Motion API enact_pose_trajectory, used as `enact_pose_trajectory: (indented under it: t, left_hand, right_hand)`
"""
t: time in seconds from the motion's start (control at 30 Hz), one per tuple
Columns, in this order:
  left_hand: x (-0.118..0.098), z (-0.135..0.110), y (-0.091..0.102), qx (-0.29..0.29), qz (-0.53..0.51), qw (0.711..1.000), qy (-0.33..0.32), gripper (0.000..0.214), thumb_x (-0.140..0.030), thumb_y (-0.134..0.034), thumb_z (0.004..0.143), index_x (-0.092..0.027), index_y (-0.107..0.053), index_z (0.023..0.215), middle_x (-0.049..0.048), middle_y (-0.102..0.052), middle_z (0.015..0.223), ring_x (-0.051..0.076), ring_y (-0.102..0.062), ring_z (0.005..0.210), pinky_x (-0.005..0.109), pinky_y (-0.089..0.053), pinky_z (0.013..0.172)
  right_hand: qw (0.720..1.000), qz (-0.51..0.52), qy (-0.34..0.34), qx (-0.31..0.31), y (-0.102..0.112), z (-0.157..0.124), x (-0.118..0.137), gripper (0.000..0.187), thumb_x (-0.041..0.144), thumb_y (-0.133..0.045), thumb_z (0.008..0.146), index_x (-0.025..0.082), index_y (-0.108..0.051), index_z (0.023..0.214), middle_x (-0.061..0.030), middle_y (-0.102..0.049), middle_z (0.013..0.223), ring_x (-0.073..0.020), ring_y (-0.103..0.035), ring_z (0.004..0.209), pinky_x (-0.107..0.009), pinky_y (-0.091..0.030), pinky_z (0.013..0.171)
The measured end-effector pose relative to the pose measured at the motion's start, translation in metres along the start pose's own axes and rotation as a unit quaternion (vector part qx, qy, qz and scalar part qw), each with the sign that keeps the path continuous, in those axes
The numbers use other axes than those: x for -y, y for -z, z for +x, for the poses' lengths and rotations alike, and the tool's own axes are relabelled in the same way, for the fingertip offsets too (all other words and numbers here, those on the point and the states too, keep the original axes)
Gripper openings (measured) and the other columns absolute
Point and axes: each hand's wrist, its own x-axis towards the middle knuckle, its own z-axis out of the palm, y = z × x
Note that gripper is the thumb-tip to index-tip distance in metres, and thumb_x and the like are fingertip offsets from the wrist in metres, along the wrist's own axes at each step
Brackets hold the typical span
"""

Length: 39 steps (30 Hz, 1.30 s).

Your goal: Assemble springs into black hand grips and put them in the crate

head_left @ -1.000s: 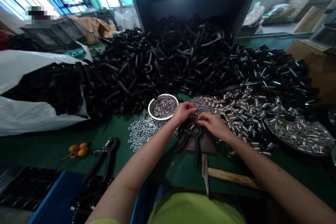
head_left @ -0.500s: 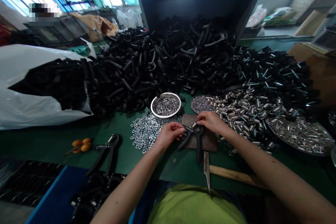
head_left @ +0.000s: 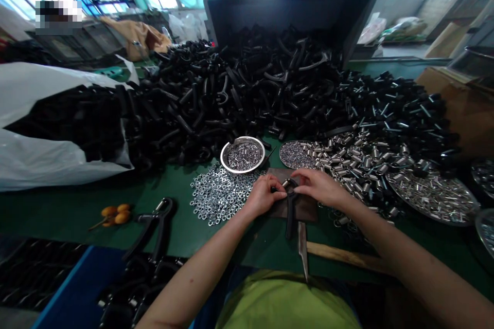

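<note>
My left hand point(head_left: 267, 195) has moved right and inward since half a second ago, closing most of the gap to my right hand point(head_left: 320, 187), which has shifted a little to the right. Between my fingertips, over the brown plate point(head_left: 306, 208), lies the black clamp point(head_left: 290, 216). Its visible handle points almost straight back toward my body, and its head, with a spring point(head_left: 286, 183), lies at the far end. My left fingers, pinched together on the clamp near its joint, look nearest the handle's top and hide the other handle. My right thumb and forefinger sit apart at the right side of the head; I can't tell whether they grip it. Counting: one clamp at my hands with one spring showing on it, one plate, one hammer point(head_left: 303, 247) just below, its wooden handle running right, and another clamp point(head_left: 164, 231) well off to my left beside what look like four orange fruits point(head_left: 116, 214). One round bowl point(head_left: 223, 158) of metal pins stands beyond my left hand; the nuts point(head_left: 216, 200) beside it and the loose springs point(head_left: 347, 164) on my right are too many to count.
</note>
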Motion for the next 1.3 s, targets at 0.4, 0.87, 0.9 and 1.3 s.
enact_pose_trajectory:
  t: [0.4, 0.87, 0.9, 1.3]
  left_hand:
    - [0.002, 0.012, -0.003, 0.045, -0.047, 0.997, 0.048, 0.012, -0.024, -0.074, 0.063, -0.019, -0.068, 0.072, 0.0009, -0.059, 0.085, 0.016, -0.054, 0.084, 0.027, -0.042, 0.077]
    - [0.003, 0.018, -0.006, 0.080, -0.127, 0.982, 0.115, 0.018, -0.020, -0.074, 0.056, -0.015, -0.064, 0.071, -0.0023, -0.060, 0.066, 0.010, -0.053, 0.059, 0.021, -0.039, 0.055]
    - [0.003, 0.018, -0.006, 0.078, -0.125, 0.982, 0.115, 0.019, -0.020, -0.074, 0.057, -0.015, -0.064, 0.072, -0.0025, -0.059, 0.066, 0.010, -0.053, 0.058, 0.021, -0.038, 0.055]
    - [0.002, 0.011, -0.005, 0.036, -0.050, 0.994, 0.085, 0.023, -0.024, -0.074, 0.059, -0.018, -0.063, 0.079, -0.0006, -0.058, 0.083, 0.014, -0.054, 0.076, 0.025, -0.041, 0.070]
  right_hand:
    - [0.988, -0.144, -0.046, -0.014, -0.067, -0.163, -0.035, 0.016, 0.019, -0.050, 0.083, 0.022, -0.059, 0.095, -0.0070, -0.061, 0.095, -0.0250, -0.056, 0.089, -0.042, -0.043, 0.077]
    - [0.976, 0.013, -0.032, -0.215, -0.017, -0.088, 0.009, 0.039, 0.030, -0.030, 0.092, 0.020, -0.046, 0.126, -0.0121, -0.064, 0.114, -0.0246, -0.063, 0.097, -0.037, -0.048, 0.080]
    - [0.983, 0.003, -0.046, -0.178, -0.019, -0.080, 0.006, 0.037, 0.029, -0.031, 0.092, 0.019, -0.049, 0.123, -0.0120, -0.066, 0.109, -0.0253, -0.064, 0.093, -0.037, -0.049, 0.077]
    - [0.987, -0.089, -0.098, -0.089, -0.027, -0.065, 0.003, 0.038, 0.029, -0.028, 0.092, 0.018, -0.049, 0.122, -0.0107, -0.070, 0.089, -0.0273, -0.067, 0.079, -0.033, -0.045, 0.063]
